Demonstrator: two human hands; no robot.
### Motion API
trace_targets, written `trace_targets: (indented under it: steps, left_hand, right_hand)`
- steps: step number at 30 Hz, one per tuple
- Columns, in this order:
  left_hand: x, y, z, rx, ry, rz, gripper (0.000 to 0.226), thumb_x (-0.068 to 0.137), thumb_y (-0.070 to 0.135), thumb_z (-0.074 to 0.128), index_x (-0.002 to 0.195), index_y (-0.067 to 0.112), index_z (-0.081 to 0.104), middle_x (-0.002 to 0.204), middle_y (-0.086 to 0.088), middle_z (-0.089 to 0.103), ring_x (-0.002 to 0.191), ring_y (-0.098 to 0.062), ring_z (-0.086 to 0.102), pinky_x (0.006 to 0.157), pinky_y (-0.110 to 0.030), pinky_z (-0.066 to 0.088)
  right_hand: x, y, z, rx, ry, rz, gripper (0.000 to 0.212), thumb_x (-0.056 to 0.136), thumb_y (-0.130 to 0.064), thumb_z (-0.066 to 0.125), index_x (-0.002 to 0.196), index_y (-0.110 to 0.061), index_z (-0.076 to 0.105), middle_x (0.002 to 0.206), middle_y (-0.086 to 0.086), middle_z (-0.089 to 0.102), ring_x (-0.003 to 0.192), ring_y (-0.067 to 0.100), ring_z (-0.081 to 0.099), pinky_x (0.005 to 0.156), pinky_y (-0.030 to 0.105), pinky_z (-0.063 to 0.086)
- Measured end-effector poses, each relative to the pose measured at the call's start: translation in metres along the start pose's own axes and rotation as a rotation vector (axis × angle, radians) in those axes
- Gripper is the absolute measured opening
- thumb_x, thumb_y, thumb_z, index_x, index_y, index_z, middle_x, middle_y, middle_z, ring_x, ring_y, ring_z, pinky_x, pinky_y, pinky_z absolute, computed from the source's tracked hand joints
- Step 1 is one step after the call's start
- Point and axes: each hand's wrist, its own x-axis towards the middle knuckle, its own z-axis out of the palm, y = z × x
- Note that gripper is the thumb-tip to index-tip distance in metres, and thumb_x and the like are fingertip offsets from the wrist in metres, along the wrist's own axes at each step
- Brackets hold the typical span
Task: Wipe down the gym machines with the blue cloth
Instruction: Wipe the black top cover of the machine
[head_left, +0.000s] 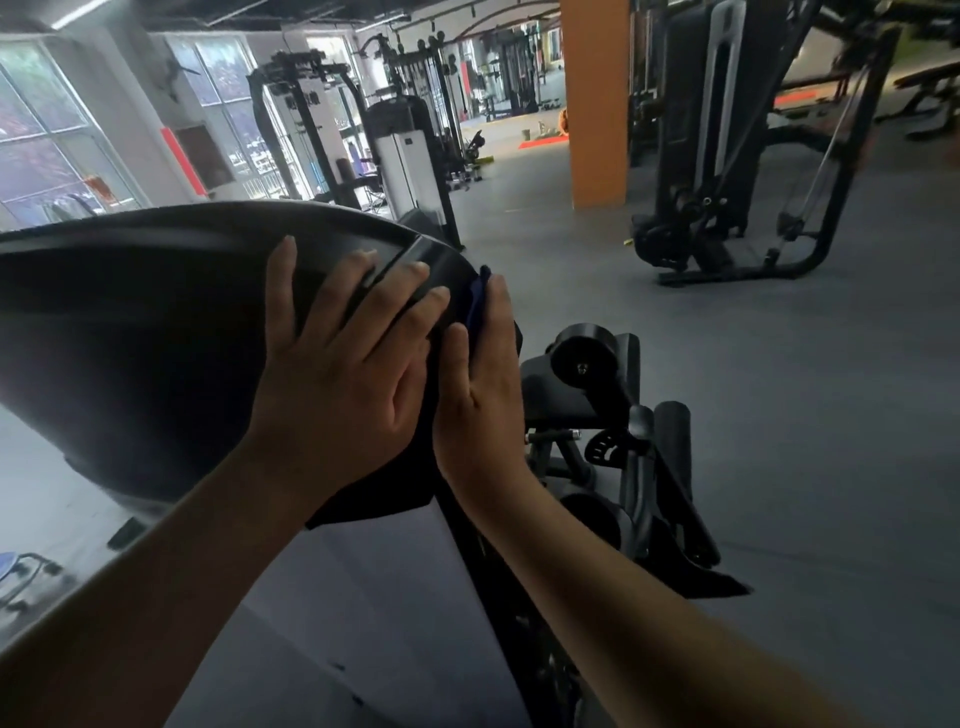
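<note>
A large black curved machine housing (156, 332) fills the left and centre of the head view. My left hand (343, 364) lies flat on its top right end, fingers spread. My right hand (480, 374) presses against the housing's right edge with the blue cloth (475, 301) under its palm; only a thin dark blue strip of cloth shows beside the fingers. Below the housing the machine's white side panel (363, 597) runs down toward me.
Just right of my hands are a black padded seat and roller pads (582, 364) with a lever. A black cable machine (727, 156) stands at the back right, beside an orange pillar (597, 104). More racks (332, 130) line the windows at the left. Grey floor (779, 415) spreads between.
</note>
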Motion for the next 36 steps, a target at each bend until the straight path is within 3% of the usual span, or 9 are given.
trace_targets:
  steps: [7, 10, 16, 20, 23, 25, 29, 32, 36]
  left_hand:
    - [0.000, -0.004, 0.000, -0.016, -0.009, 0.020, 0.041, 0.111, 0.026, 0.055, 0.149, 0.015, 0.066, 0.157, -0.007, 0.061, 0.147, -0.040, 0.053, 0.124, -0.078, 0.019]
    - [0.001, -0.001, 0.000, -0.022, -0.015, 0.010, 0.040, 0.111, 0.026, 0.054, 0.147, 0.014, 0.067, 0.155, -0.007, 0.061, 0.146, -0.040, 0.054, 0.124, -0.078, 0.019]
    - [0.001, -0.001, -0.001, -0.012, -0.018, 0.008, 0.040, 0.111, 0.026, 0.053, 0.146, 0.015, 0.067, 0.155, -0.005, 0.061, 0.146, -0.040, 0.054, 0.125, -0.078, 0.017]
    - [0.000, -0.001, -0.002, -0.011, -0.017, 0.010, 0.040, 0.111, 0.026, 0.054, 0.146, 0.015, 0.067, 0.154, -0.005, 0.062, 0.146, -0.040, 0.054, 0.124, -0.078, 0.018]
    - [0.001, -0.002, -0.003, -0.011, -0.028, 0.015, 0.041, 0.111, 0.027, 0.054, 0.148, 0.015, 0.066, 0.155, -0.004, 0.061, 0.146, -0.039, 0.053, 0.124, -0.078, 0.018]
    - [0.001, -0.003, -0.005, -0.014, -0.038, 0.016, 0.041, 0.111, 0.027, 0.053, 0.149, 0.015, 0.065, 0.156, -0.004, 0.060, 0.147, -0.039, 0.052, 0.125, -0.077, 0.017]
    - [0.001, -0.005, -0.007, -0.016, -0.052, 0.027, 0.042, 0.112, 0.028, 0.053, 0.150, 0.015, 0.063, 0.158, -0.005, 0.058, 0.148, -0.039, 0.051, 0.126, -0.076, 0.016]
    - [0.000, -0.008, -0.008, -0.021, -0.068, 0.042, 0.044, 0.112, 0.029, 0.053, 0.153, 0.016, 0.061, 0.161, -0.005, 0.056, 0.151, -0.038, 0.048, 0.127, -0.075, 0.014]
    - [0.001, -0.005, -0.008, -0.028, -0.066, 0.032, 0.043, 0.112, 0.028, 0.052, 0.153, 0.017, 0.062, 0.160, -0.004, 0.057, 0.151, -0.036, 0.049, 0.126, -0.076, 0.015]
  right_hand:
    - [-0.029, 0.017, -0.062, -0.056, -0.484, -0.134, 0.124, 0.096, -0.021, 0.083, 0.172, -0.023, -0.014, 0.180, -0.011, -0.018, 0.166, 0.010, -0.014, 0.137, 0.048, 0.011]
    - [-0.018, 0.025, -0.081, -0.174, -0.592, -0.177, 0.129, 0.092, -0.011, 0.085, 0.172, -0.030, -0.015, 0.179, -0.016, -0.017, 0.166, 0.007, -0.008, 0.136, 0.045, 0.018]
    - [-0.029, 0.057, -0.069, -0.137, -0.165, -0.360, 0.073, 0.094, -0.010, 0.085, 0.158, -0.008, 0.051, 0.165, 0.008, 0.051, 0.152, 0.019, 0.050, 0.120, 0.047, 0.049]
    - [-0.022, 0.046, -0.066, -0.266, 0.035, -0.413, 0.046, 0.102, -0.018, 0.064, 0.147, -0.010, 0.063, 0.135, 0.004, 0.070, 0.124, 0.018, 0.066, 0.104, 0.040, 0.056]
    - [0.011, 0.021, -0.068, -0.259, 0.230, -0.324, 0.038, 0.108, -0.031, 0.056, 0.138, -0.010, 0.066, 0.126, 0.001, 0.070, 0.115, 0.018, 0.064, 0.098, 0.038, 0.054]
    - [0.025, 0.011, -0.063, -0.192, 0.288, -0.264, 0.032, 0.112, -0.026, 0.053, 0.139, -0.011, 0.062, 0.144, 0.001, 0.064, 0.130, 0.018, 0.063, 0.105, 0.044, 0.055]
    - [-0.001, 0.004, -0.015, 0.042, 0.097, -0.048, 0.051, 0.111, -0.021, 0.051, 0.162, -0.021, 0.045, 0.168, -0.004, 0.045, 0.156, 0.007, 0.039, 0.128, 0.044, 0.038]
    - [-0.033, 0.009, -0.003, -0.069, 0.066, -0.045, 0.063, 0.112, -0.048, 0.043, 0.170, -0.024, 0.032, 0.173, -0.008, 0.032, 0.161, 0.007, 0.025, 0.132, 0.045, 0.028]
    - [-0.018, 0.015, -0.012, -0.155, 0.162, -0.041, 0.066, 0.110, -0.065, 0.026, 0.163, -0.031, 0.045, 0.155, -0.016, 0.044, 0.147, 0.012, 0.039, 0.124, 0.042, 0.032]
